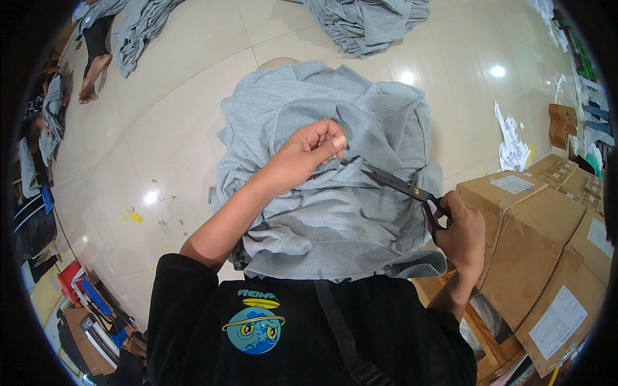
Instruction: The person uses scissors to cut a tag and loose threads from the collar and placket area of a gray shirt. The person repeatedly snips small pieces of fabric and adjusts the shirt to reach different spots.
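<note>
Over my lap spreads a rumpled grey knit garment (322, 212), with folds and a hem showing. My right hand (460, 228) grips a pair of black scissors (407, 187) by the handles. The blades point left across the fabric and are only a little apart at most. My left hand (315, 147) is above the middle of the garment, thumb and fingers pinched together. Whatever is between those fingertips is too small or hidden to make out. The scissor tips are a short way to the right of that hand and below it.
Brown cardboard boxes (534, 225) with white labels are stacked close on my right. A pile of grey cloth (367, 26) lies ahead on the tiled floor (187, 122). White scraps (512, 145) lie at far right. Another person's bare foot (95, 71) shows at far left.
</note>
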Action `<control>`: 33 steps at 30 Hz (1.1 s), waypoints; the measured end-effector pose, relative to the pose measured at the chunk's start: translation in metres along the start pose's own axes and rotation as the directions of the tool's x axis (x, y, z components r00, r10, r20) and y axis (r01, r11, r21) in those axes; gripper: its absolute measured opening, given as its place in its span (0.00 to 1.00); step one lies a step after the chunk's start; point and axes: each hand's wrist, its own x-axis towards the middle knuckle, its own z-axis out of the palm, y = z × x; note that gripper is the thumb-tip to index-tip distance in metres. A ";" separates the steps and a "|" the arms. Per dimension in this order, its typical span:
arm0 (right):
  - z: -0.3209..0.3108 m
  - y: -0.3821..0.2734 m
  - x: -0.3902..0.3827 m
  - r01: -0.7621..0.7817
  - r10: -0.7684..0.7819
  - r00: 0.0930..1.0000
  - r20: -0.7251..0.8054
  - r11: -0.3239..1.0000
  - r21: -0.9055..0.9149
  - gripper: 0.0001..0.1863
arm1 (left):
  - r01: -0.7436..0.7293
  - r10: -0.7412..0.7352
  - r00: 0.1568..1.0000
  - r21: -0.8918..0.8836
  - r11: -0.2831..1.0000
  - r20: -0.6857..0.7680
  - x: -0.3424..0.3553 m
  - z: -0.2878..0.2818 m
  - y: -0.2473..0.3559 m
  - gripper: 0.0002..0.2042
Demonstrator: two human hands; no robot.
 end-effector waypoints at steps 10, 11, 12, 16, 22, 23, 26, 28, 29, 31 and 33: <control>0.000 -0.007 0.005 -0.068 0.067 0.996 0.050 0.997 0.022 0.16 | -0.006 0.005 0.998 -0.016 1.000 -0.067 -0.004 0.010 0.006 0.10; 0.000 -0.007 0.005 -0.060 0.058 0.997 0.050 0.998 0.022 0.16 | 0.004 -0.006 0.999 -0.032 0.999 -0.049 -0.004 0.009 0.006 0.10; 0.000 -0.006 0.006 -0.051 0.050 0.998 0.043 0.999 0.016 0.16 | 0.015 -0.016 0.999 -0.048 0.999 -0.031 -0.004 0.008 0.006 0.09; 0.000 -0.007 0.008 -0.024 0.024 0.999 0.022 1.000 -0.008 0.15 | 0.004 -0.002 1.000 -0.067 0.998 0.021 -0.002 0.003 0.000 0.09; -0.007 -0.012 0.016 0.019 -0.018 1.000 0.019 0.998 -0.060 0.15 | 0.012 -0.009 0.999 -0.081 0.997 0.035 0.000 0.007 0.002 0.10; -0.007 -0.012 0.017 0.023 -0.022 0.999 0.023 0.998 -0.059 0.15 | 0.010 -0.006 0.999 -0.090 0.996 0.039 0.000 0.006 0.002 0.10; -0.001 -0.006 0.016 0.031 -0.030 0.999 0.025 0.999 -0.033 0.15 | 0.009 -0.004 0.999 -0.112 0.994 0.044 0.001 0.005 -0.002 0.10; -0.001 -0.006 0.016 0.017 -0.017 0.999 0.032 1.000 -0.014 0.15 | 0.019 -0.013 0.999 -0.123 0.992 0.048 0.001 0.004 -0.003 0.09; 0.000 -0.006 0.015 0.008 -0.008 0.999 0.036 1.000 -0.005 0.15 | 0.021 -0.014 0.999 -0.131 0.991 0.053 0.002 0.004 -0.004 0.10; 0.003 -0.006 0.015 0.007 -0.007 1.000 0.029 1.000 -0.003 0.15 | 0.025 -0.016 0.998 -0.144 0.989 0.061 0.002 0.003 -0.005 0.10; 0.003 -0.006 0.015 0.010 -0.010 1.000 0.030 1.000 0.004 0.15 | 0.029 -0.021 0.998 -0.147 0.989 0.056 0.003 0.004 -0.004 0.10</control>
